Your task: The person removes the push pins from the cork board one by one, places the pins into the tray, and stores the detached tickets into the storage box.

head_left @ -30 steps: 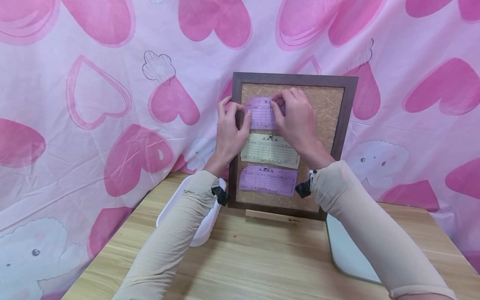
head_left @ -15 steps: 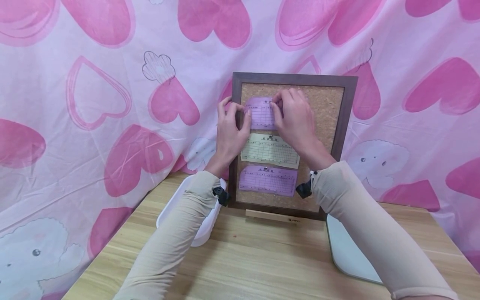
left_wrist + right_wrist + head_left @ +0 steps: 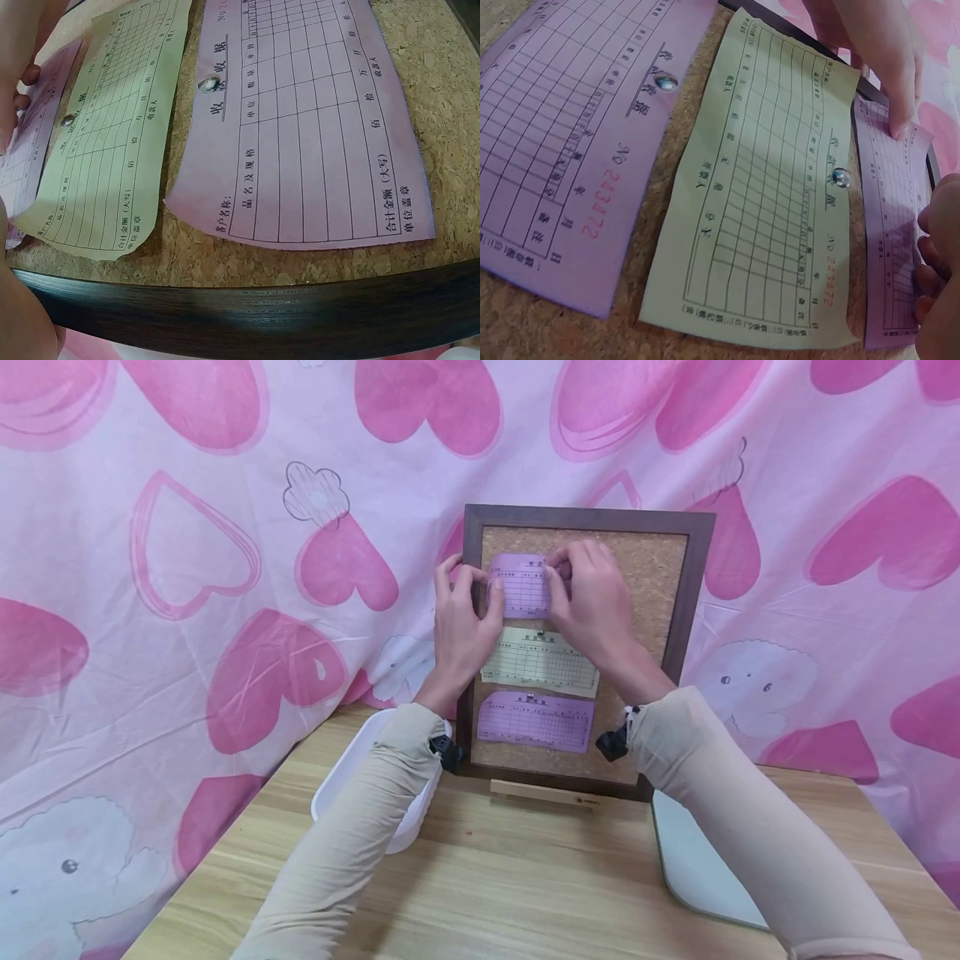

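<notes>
A framed corkboard stands upright, bearing three receipt slips one above another. My left hand reaches around the frame's left side, its thumb and index finger at the left edge of the top purple receipt slip. At that slip's upper middle, my right hand pinches thumb against index finger. I cannot tell what lies between those fingertips. The hand hides the slip's right part. Below are a pale green slip and another purple slip, each fastened by a shiny pushpin at its top middle.
A white plastic tray sits left of the board, partly behind the left sleeve. A flat pale panel lies at right under the right forearm. The board stands above a small wooden ledge. A pink heart-print cloth hangs behind.
The right hand has shifted very slightly right and down, and the top purple slip's upper left corner looks squarer. The left hand stays at the slip's edge.
</notes>
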